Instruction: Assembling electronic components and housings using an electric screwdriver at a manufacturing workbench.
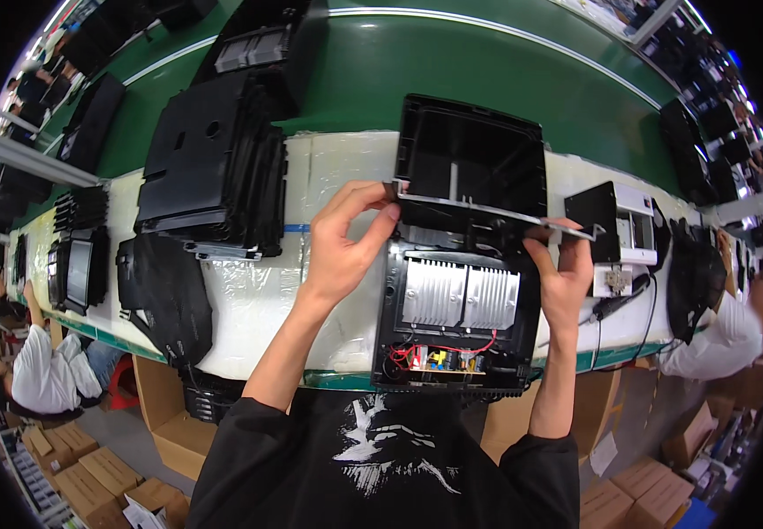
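- The person's left hand [343, 242] pinches the left end of a black plastic housing cover [472, 163], thumb and fingertips closed on its near rim
- The right hand [565, 275] grips the same cover at its right end, fingers wrapped around a thin metal strip [505, 214] that runs along the cover's lower edge
- The cover is held up, tilted, with its hollow inside facing the camera — it sits above and just behind the open device below
- That device, a black base unit [456, 322], lies flat on the white padded bench [258, 300] near its front edge, directly under both hands
- Inside the base unit a ribbed silver heat sink [461, 297] fills the middle, and red wires [416, 353] with a small circuit board [439, 360] lie along the near side
- To the left on the bench stands a stack of black plastic panels [214, 172], well apart from the hands
- To the right, just beside the right hand, stands a black-and-white box-shaped fixture [619, 229] with a cable [624, 304] leading from it
- Behind the bench runs a green conveyor belt [522, 75]
- Other people sit at the lower left and the right edge — a white sleeve [721, 335] shows at the right
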`<state>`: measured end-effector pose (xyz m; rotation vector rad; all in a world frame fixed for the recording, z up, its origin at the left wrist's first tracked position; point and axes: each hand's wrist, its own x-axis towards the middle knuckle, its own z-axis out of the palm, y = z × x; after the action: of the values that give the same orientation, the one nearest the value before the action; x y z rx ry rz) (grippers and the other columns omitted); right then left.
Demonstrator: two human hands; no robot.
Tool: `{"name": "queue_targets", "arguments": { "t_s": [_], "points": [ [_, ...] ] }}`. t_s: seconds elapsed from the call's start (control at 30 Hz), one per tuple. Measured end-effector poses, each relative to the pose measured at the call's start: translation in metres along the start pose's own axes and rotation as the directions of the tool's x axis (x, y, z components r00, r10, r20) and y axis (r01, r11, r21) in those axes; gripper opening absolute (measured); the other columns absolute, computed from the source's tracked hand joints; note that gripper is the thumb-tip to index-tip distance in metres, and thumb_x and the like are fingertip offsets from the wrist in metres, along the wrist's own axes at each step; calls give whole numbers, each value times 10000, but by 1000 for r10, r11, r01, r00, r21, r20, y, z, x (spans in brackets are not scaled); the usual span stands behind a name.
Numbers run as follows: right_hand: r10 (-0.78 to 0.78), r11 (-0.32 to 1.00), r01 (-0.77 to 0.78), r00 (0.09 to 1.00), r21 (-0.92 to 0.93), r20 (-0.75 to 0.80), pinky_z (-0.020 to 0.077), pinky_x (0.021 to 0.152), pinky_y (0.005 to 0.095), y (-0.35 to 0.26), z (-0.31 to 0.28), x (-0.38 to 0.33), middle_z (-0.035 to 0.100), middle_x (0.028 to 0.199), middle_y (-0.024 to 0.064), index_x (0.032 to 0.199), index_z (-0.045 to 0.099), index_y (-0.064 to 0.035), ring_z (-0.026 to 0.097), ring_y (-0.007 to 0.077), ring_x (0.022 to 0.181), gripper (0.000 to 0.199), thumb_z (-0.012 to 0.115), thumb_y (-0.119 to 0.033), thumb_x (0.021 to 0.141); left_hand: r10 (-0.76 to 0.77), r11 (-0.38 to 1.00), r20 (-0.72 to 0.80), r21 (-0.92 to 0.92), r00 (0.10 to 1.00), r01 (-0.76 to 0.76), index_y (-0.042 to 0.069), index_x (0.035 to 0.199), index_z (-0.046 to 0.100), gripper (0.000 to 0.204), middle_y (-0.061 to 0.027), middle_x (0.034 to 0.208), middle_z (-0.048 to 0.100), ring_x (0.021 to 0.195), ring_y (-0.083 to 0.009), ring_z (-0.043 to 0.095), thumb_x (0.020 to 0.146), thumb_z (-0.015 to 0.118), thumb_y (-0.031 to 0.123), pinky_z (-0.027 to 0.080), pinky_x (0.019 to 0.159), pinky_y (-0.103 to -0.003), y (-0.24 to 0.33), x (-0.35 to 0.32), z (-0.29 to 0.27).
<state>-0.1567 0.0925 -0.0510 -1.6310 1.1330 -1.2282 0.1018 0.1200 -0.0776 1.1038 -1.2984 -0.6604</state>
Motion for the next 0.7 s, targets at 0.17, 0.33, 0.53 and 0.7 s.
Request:
{"name": "queue_targets", "arguments": {
  "t_s": [0.17, 0.33, 0.53, 0.7],
  "points": [
    [-8, 992, 1, 998, -124, -62, 426, 792, 246, -1, 8, 4, 591, 866, 49, 1104, 538, 8, 533, 114, 807, 390, 616, 111, 736, -5, 1000, -33, 20, 999, 5, -26, 986, 620, 200, -87, 965, 631, 831, -158, 594, 791, 584, -50, 462, 759, -253, 7, 0, 1],
    [-29, 989, 14, 995, -148, -99, 429, 775, 246, 2, 8, 5, 597, 816, 46, 1076, 542, 1, 541, 118, 779, 350, 617, 82, 745, 10, 997, -85, 82, 996, -3, -37, 985, 615, 189, -91, 976, 629, 839, -161, 584, 800, 581, -48, 458, 775, -254, 6, 0, 7],
    [-12, 983, -8, 994, -183, -104, 432, 777, 252, 3, 9, 6, 621, 784, 52, 1017, 549, 5, 565, 133, 759, 282, 630, 21, 747, 28, 995, -126, 95, 992, -16, -28, 993, 613, 163, -77, 978, 616, 840, -132, 543, 842, 595, 30, 440, 765, -233, 2, -5, 10],
    [-26, 973, 5, 995, -231, -91, 434, 789, 260, 9, 2, 6, 622, 778, 51, 1015, 554, 2, 571, 133, 782, 287, 646, 8, 743, 12, 993, -114, 121, 993, 2, -24, 985, 614, 157, -77, 1001, 613, 842, -129, 540, 835, 595, 20, 432, 771, -230, 0, -6, 12]
  ]
}}
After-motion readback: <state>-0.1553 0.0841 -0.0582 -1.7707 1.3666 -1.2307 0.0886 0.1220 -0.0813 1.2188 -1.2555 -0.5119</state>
